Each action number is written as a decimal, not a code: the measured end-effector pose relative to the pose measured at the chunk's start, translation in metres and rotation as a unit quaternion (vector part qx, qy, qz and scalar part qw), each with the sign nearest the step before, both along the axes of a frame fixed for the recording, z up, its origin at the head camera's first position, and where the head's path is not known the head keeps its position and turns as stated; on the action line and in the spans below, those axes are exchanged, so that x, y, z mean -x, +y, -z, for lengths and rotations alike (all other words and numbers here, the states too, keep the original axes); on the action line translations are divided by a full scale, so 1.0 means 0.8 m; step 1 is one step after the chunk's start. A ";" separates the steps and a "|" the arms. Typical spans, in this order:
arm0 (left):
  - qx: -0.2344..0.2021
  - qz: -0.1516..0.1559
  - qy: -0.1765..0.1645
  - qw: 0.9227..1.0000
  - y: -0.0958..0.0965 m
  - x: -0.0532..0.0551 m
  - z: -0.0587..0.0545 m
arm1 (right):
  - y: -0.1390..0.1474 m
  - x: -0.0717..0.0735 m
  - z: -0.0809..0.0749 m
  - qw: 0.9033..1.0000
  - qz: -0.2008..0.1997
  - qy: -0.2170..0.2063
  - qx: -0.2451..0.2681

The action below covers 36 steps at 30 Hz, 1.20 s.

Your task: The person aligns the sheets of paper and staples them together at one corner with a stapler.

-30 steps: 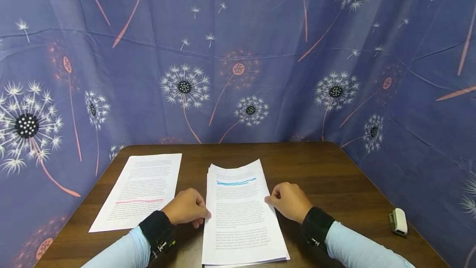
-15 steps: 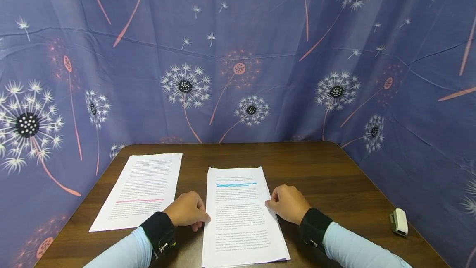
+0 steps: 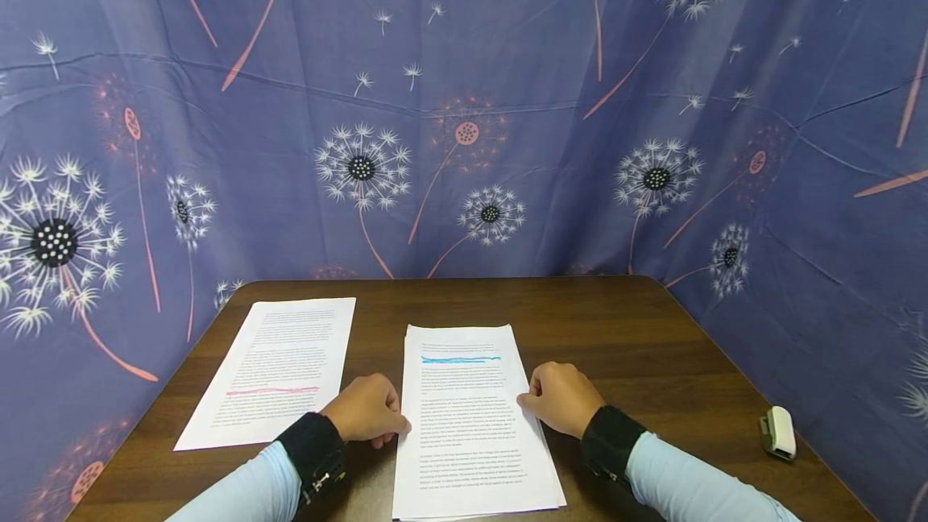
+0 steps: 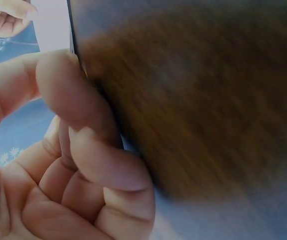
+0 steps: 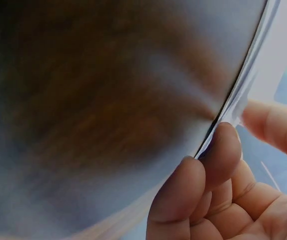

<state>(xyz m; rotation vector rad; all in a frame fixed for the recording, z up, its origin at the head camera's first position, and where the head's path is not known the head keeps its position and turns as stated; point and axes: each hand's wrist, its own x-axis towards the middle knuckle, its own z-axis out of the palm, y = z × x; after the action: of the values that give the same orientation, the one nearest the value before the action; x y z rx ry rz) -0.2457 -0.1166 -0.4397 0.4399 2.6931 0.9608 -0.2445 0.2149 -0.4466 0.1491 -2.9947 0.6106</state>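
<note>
Tabletop beyond edges of paper stack

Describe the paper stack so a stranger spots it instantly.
On the dark wooden table, look between the left hand and the right hand. There is the paper stack, marked with blue highlighting near its far end; the page farther left is marked pink instead.

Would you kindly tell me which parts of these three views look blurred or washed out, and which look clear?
Head view: the curtain and table look mostly clear; left wrist view: the table is a brown blur, the left hand clearer, the paper washed out; right wrist view: the table is badly blurred too, the right hand clearer.
</note>
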 end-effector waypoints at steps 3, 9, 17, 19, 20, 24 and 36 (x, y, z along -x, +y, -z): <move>0.005 -0.001 0.003 1.000 0.000 0.001 0.001 | 0.000 0.001 0.000 1.000 -0.002 0.002 -0.006; 0.009 -0.001 0.011 1.000 -0.001 0.002 0.004 | 0.000 0.000 0.000 1.000 -0.004 0.005 -0.014; -0.015 0.006 0.012 1.000 -0.004 0.004 0.007 | -0.007 0.001 -0.007 1.000 -0.004 0.001 0.000; -0.033 0.011 0.010 0.999 -0.010 0.005 0.003 | -0.014 0.003 -0.012 1.000 -0.012 0.006 0.014; -0.040 0.012 0.013 0.999 -0.014 0.006 0.001 | -0.019 0.004 -0.015 1.000 -0.017 0.009 0.023; -0.034 -0.021 0.042 0.998 -0.041 0.016 -0.013 | -0.042 0.009 -0.024 0.997 -0.053 0.019 0.053; 0.111 -0.189 0.087 0.972 -0.197 0.060 -0.035 | -0.151 0.026 -0.042 0.981 -0.157 -0.012 0.115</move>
<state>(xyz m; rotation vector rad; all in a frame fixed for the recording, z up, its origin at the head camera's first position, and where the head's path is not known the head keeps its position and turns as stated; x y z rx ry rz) -0.2938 -0.2739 -0.4115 -0.0400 3.0679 0.7198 -0.2655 0.0943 -0.4130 0.6082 -2.9142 0.9881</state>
